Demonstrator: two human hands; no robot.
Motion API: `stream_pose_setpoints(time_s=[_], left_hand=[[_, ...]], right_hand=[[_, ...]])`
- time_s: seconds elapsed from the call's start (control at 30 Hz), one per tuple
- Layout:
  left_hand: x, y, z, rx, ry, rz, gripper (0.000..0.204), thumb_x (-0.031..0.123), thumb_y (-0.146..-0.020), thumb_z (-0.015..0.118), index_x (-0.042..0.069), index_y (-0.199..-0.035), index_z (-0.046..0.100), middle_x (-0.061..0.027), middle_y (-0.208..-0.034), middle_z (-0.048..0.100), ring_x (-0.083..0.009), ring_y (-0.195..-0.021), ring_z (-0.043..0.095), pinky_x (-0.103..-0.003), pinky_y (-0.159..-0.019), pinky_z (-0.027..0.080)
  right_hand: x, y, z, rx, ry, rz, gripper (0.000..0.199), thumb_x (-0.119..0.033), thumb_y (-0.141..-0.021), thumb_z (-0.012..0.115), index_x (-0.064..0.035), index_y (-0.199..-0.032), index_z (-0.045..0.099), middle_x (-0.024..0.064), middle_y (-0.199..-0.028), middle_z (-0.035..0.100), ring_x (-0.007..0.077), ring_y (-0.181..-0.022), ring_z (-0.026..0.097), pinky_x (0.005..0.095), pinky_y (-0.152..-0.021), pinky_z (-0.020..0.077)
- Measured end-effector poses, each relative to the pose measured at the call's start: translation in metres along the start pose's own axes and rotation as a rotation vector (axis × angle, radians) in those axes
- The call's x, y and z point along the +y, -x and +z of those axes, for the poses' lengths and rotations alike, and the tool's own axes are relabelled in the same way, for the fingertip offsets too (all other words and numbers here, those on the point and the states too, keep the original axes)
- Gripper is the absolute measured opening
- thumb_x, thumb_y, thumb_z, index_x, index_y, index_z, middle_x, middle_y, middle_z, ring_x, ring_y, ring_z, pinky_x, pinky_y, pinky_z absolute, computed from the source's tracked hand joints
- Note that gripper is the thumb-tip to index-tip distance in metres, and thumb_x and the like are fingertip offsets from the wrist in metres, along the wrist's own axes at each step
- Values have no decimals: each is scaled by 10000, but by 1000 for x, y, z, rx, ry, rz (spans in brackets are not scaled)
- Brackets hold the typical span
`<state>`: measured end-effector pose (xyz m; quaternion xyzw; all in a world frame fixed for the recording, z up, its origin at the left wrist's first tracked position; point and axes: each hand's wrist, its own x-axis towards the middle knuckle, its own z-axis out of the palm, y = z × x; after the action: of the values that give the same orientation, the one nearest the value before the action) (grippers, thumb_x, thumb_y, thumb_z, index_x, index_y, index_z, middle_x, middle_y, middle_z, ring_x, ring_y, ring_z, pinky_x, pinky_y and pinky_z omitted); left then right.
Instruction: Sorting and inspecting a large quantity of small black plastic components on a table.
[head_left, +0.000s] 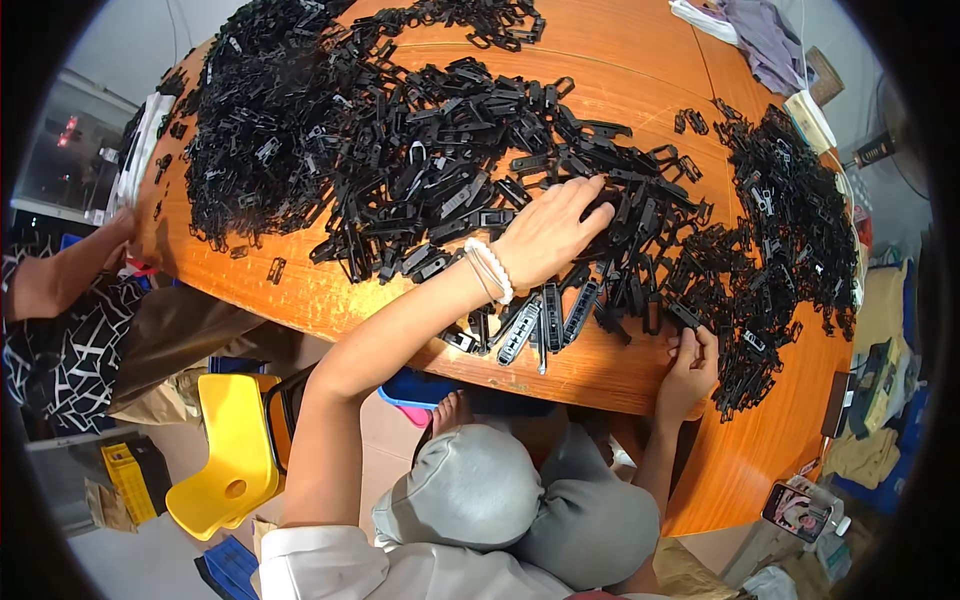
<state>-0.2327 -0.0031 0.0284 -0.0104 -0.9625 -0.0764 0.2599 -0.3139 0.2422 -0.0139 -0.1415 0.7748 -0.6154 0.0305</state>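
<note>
My left hand (550, 232), with a white bracelet (489, 270) at its wrist, reaches palm down over the middle heap of black plastic clips (440, 165). Its thumb and forefinger stand a little apart against the pieces, and the other fingertips are hard to make out. Near the table's front edge, my right hand (692, 365) pinches the end of a long black plastic clip (683, 314) between thumb and fingers. Between the hands, at the near edge, lie several longer slotted pieces (552, 318), one with a pale grey face (519, 334).
A tall dark heap of small black parts (265, 120) covers the table's left, and another heap (790, 230) lies on the right. The wooden table (330, 300) curves before me. Another person's arm (70, 265) rests at the left edge. A yellow chair (228, 455) and a phone (797, 512) stand lower down.
</note>
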Motion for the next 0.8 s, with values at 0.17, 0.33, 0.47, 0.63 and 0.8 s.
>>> stream_pose_setpoints(time_s=[0.17,0.33,0.47,0.63,0.8], left_hand=[[-8,-2,-15,127,425,-319,382,105,-760,638,3,-1101,498,-205,-1113,507,-344,-987,538,-368,-828,467],[-59,-2,-57,220,1241,-926,345,293,-893,539,-16,-1039,584,-132,-966,603,-197,-860,617,-291,-762,496],[-70,6,-67,212,1478,-978,520,389,-940,406,-82,-1126,521,-117,-915,580,-211,-872,610,-299,-749,516],[-74,16,-62,203,1675,-1017,536,405,-948,365,-67,-1150,518,-92,-892,570,-210,-912,597,-303,-766,515],[-72,16,-74,109,1652,-920,618,475,-936,321,-60,-1212,464,-164,-1060,587,-238,-1047,551,-354,-906,449]], right_hand=[[0,-2,0,-8,-35,2,116,-70,-894,524,9,-976,549,18,-705,561,62,-623,493,183,-588,394],[-1,-3,2,-3,-26,9,114,-71,-895,524,9,-969,556,18,-700,561,65,-625,495,184,-586,396],[-2,-3,-1,-21,-17,19,114,-72,-897,522,15,-959,560,15,-701,552,62,-629,494,184,-584,399],[-3,-1,1,-20,-29,19,114,-73,-898,521,18,-955,560,11,-703,542,60,-632,490,183,-582,399],[0,-4,-2,-10,-20,22,103,-50,-890,524,34,-948,544,25,-707,548,61,-630,520,178,-567,411]])
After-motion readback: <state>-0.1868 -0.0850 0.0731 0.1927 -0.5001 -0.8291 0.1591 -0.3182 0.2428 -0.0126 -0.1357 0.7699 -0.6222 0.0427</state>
